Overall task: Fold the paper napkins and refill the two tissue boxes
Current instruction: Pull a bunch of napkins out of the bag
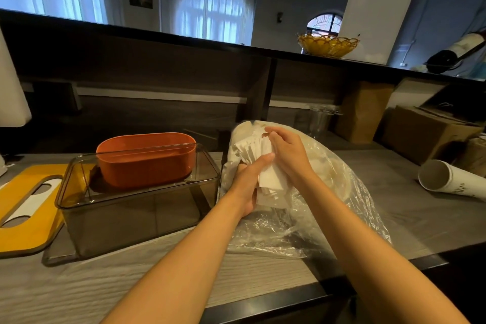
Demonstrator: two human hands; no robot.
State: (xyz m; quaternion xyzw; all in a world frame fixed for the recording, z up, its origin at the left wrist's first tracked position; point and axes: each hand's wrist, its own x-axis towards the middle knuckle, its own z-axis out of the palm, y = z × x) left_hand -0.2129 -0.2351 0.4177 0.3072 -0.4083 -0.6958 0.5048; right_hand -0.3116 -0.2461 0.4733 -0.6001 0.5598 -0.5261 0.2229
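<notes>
now, hands: napkins [265,166] are gripped by left hand [248,181] and right hand [288,151]
bag: plastic bag [315,208] is spread beneath
boxes: orange box [146,159] is set in clear box [136,208]

Both hands meet ahead, left hand [248,181] below and right hand [286,155] above, fingers curled.

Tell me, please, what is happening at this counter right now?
A person is working a stack of white paper napkins out of a clear plastic bag, left hand holding from below, right hand on top. The orange tissue box sits inside the clear box; both look empty. A yellow lid lies beside them.
</notes>
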